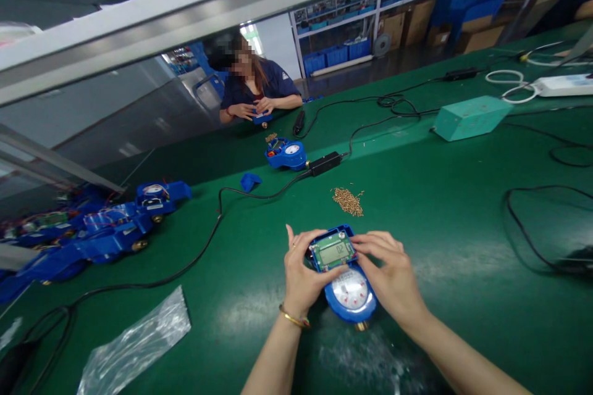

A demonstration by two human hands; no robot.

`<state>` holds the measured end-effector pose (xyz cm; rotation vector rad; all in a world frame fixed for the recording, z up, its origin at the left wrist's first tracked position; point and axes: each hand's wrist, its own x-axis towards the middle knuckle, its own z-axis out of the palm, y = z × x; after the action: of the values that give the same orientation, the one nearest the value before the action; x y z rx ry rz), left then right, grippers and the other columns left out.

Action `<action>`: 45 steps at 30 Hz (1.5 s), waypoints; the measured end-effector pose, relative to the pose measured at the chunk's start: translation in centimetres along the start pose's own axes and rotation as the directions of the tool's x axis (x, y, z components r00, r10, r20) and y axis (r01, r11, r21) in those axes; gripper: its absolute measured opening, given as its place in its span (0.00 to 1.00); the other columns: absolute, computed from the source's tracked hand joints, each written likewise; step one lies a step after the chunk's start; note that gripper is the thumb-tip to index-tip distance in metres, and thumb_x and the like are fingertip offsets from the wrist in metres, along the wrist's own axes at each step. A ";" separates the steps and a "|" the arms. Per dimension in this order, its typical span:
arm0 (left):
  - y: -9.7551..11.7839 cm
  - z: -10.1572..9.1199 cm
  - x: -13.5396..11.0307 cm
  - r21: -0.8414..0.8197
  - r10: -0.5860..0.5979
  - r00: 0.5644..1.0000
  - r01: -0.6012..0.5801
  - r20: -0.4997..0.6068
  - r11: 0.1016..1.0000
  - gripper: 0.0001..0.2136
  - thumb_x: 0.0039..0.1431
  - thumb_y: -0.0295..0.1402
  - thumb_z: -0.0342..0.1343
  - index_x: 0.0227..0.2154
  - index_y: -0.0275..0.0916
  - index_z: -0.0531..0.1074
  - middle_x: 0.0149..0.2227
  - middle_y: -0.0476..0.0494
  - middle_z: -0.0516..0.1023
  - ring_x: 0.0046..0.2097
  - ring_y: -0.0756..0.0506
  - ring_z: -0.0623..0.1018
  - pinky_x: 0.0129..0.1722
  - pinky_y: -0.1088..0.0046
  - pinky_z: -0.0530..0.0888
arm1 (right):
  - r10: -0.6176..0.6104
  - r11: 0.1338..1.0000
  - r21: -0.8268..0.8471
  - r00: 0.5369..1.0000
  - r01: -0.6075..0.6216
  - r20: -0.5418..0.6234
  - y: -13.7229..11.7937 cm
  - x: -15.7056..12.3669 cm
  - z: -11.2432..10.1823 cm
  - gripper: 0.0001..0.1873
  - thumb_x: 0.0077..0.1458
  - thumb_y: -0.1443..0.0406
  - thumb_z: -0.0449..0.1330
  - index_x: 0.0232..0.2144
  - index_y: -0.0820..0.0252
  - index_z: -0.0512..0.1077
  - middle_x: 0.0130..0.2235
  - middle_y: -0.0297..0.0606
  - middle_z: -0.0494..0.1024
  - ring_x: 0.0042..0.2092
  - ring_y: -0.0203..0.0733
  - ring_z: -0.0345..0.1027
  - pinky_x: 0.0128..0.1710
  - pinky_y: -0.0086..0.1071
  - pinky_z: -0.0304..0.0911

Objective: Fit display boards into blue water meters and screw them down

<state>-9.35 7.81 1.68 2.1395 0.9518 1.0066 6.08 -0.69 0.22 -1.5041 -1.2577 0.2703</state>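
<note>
A blue water meter [348, 289] lies on the green table [440, 247] right in front of me, with a white dial at its near end and a green circuit board with an LCD [332, 251] in its open far end. My left hand [302, 274] wraps the meter's left side, thumb lying over the board's near edge. My right hand [388, 271] holds the right side, its fingertips pressing on the board's far right corner. Both hands are closed on the meter.
A small pile of brass screws [348, 200] lies just beyond the meter. Black cables [217, 222] cross the table. More blue meters [115, 228] are heaped at the left, another meter [287, 154] farther back. A clear plastic bag [139, 339], a teal box [470, 117]. A co-worker [254, 89] sits opposite.
</note>
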 end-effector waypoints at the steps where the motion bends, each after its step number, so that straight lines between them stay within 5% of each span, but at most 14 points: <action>1: 0.1 -0.1 0.0 0.008 -0.003 1.000 0.003 0.002 1.000 0.25 0.44 0.44 0.71 0.45 0.44 0.73 0.43 0.44 0.81 0.46 0.38 0.79 0.68 0.37 0.36 | 0.019 1.000 0.007 1.000 -0.019 0.007 0.1 -0.1 0.1 0.07 0.59 0.66 0.59 0.33 0.52 0.78 0.40 0.38 0.81 0.46 0.51 0.69 0.47 0.50 0.59; 6: 0.3 -0.3 0.1 -0.009 -0.025 1.000 0.025 0.005 1.000 0.26 0.43 0.44 0.71 0.45 0.43 0.73 0.42 0.44 0.81 0.45 0.38 0.80 0.67 0.37 0.35 | 0.048 0.995 0.079 0.996 -0.054 0.078 1.1 0.5 0.4 0.09 0.57 0.66 0.60 0.29 0.51 0.79 0.44 0.40 0.77 0.48 0.50 0.64 0.49 0.50 0.61; 16: 0.3 -0.3 0.8 -0.025 -0.077 0.997 0.076 -0.015 0.997 0.25 0.44 0.45 0.70 0.45 0.43 0.74 0.44 0.44 0.81 0.47 0.37 0.80 0.67 0.36 0.35 | -0.099 0.972 0.232 0.941 0.022 0.325 2.2 4.3 -0.5 0.08 0.58 0.65 0.61 0.28 0.52 0.80 0.46 0.39 0.74 0.52 0.48 0.63 0.55 0.50 0.57; 22: 0.0 -0.5 0.5 -0.036 -0.102 0.994 0.101 -0.048 0.994 0.26 0.43 0.47 0.70 0.45 0.42 0.74 0.43 0.45 0.81 0.46 0.37 0.80 0.68 0.38 0.37 | -0.111 0.950 0.311 0.928 -0.006 0.356 2.6 4.5 -2.1 0.08 0.60 0.60 0.62 0.39 0.56 0.77 0.41 0.39 0.77 0.46 0.44 0.69 0.50 0.43 0.63; 27: 0.0 -0.5 0.6 -0.034 -0.106 0.994 0.104 -0.037 0.994 0.26 0.44 0.48 0.69 0.45 0.42 0.74 0.43 0.44 0.81 0.47 0.38 0.80 0.68 0.40 0.36 | -0.162 0.950 0.310 0.889 0.024 0.427 2.5 5.1 -2.6 0.24 0.51 0.56 0.70 0.49 0.56 0.74 0.44 0.40 0.75 0.45 0.44 0.69 0.46 0.39 0.66; 33: -0.1 -0.5 0.6 -0.025 -0.105 0.994 0.104 -0.034 0.994 0.25 0.44 0.46 0.70 0.45 0.43 0.74 0.42 0.46 0.81 0.46 0.39 0.80 0.68 0.41 0.36 | -0.295 0.939 0.308 0.816 0.152 0.497 3.0 7.5 -1.3 0.01 0.55 0.67 0.66 0.30 0.58 0.78 0.34 0.36 0.74 0.39 0.40 0.68 0.40 0.35 0.63; 38: -0.3 -0.4 0.4 -0.033 -0.098 0.994 0.096 -0.057 0.995 0.25 0.43 0.46 0.70 0.45 0.43 0.74 0.43 0.46 0.81 0.47 0.38 0.80 0.68 0.39 0.35 | -0.335 0.941 0.230 0.784 0.249 0.522 2.4 8.2 -0.7 0.11 0.49 0.77 0.64 0.21 0.60 0.73 0.31 0.33 0.75 0.38 0.40 0.64 0.41 0.36 0.56; 45: -0.2 0.1 -0.1 -0.019 -0.056 0.995 0.055 -0.086 0.998 0.26 0.43 0.45 0.71 0.45 0.43 0.74 0.43 0.45 0.81 0.46 0.38 0.80 0.68 0.39 0.33 | -0.222 0.969 0.025 0.828 0.245 0.515 1.2 6.2 -1.5 0.11 0.54 0.77 0.63 0.24 0.60 0.73 0.32 0.32 0.77 0.40 0.41 0.64 0.43 0.38 0.49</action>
<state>-9.40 7.85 1.48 2.0590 1.0342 1.0829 10.43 3.60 2.51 -1.3338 -1.8711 0.5106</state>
